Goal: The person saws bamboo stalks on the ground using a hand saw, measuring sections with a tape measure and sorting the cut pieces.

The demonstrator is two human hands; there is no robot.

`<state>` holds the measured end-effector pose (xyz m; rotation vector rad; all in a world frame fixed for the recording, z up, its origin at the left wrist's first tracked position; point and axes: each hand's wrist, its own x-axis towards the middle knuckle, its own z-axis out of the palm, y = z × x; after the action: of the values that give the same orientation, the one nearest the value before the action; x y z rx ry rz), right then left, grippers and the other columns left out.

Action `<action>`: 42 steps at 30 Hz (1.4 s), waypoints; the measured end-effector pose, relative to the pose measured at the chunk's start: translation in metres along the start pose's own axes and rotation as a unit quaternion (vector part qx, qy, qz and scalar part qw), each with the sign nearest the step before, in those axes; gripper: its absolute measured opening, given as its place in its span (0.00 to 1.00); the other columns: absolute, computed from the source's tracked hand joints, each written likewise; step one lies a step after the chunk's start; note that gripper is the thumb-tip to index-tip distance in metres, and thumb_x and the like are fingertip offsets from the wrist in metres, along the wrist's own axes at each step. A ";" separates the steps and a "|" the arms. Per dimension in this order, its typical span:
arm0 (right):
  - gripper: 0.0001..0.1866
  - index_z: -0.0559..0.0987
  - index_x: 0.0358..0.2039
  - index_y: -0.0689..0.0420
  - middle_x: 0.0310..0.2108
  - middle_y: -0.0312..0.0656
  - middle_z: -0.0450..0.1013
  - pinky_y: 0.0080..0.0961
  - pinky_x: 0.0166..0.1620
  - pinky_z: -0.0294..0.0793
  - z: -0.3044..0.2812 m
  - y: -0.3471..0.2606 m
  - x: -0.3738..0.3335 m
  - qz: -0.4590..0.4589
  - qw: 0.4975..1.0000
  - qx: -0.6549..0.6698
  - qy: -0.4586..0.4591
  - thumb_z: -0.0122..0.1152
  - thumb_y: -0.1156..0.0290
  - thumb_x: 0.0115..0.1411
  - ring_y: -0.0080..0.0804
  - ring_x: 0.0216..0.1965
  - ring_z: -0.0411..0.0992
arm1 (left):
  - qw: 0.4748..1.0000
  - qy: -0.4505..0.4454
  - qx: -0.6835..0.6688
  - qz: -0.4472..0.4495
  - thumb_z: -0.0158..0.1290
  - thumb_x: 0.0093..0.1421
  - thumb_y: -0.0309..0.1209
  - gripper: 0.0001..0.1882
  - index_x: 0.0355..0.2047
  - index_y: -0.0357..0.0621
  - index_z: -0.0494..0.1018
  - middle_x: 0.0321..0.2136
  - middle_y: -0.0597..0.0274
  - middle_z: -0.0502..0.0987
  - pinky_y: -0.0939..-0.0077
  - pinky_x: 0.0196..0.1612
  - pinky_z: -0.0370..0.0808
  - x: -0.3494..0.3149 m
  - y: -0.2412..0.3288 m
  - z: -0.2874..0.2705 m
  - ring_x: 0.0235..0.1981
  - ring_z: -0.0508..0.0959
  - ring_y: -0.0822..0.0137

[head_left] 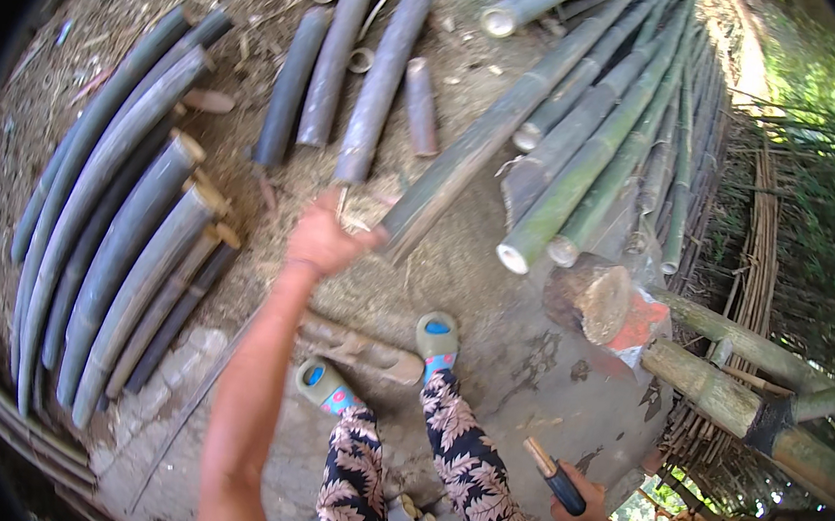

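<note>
The left hand (324,237) has its fingers curled onto the near end of a long green bamboo pole (490,132) that runs out over the straw-strewn ground, while the right hand (583,503) is wrapped shut around a dark-handled knife (556,475) by the hip. It looks like the picking-up step. Next, I'd judge, a firm grip must draw the pole toward the wooden chopping block (590,297).
</note>
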<state>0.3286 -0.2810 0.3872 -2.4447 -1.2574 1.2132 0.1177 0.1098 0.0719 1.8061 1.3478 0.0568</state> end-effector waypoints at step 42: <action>0.25 0.72 0.56 0.68 0.31 0.37 0.74 0.17 0.30 0.71 -0.100 0.228 -0.094 0.305 0.912 0.259 0.090 0.55 0.81 0.55 0.18 0.27 0.70 | 0.962 -0.130 0.132 -0.199 0.70 0.41 0.38 0.45 0.59 0.36 0.64 0.40 0.45 0.82 0.62 0.49 0.80 0.027 0.147 0.119 0.40 0.83 0.53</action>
<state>0.5107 -0.4735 0.4083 -2.4939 -0.0646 1.1925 0.3003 0.0529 0.0801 1.6453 1.5503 -0.5815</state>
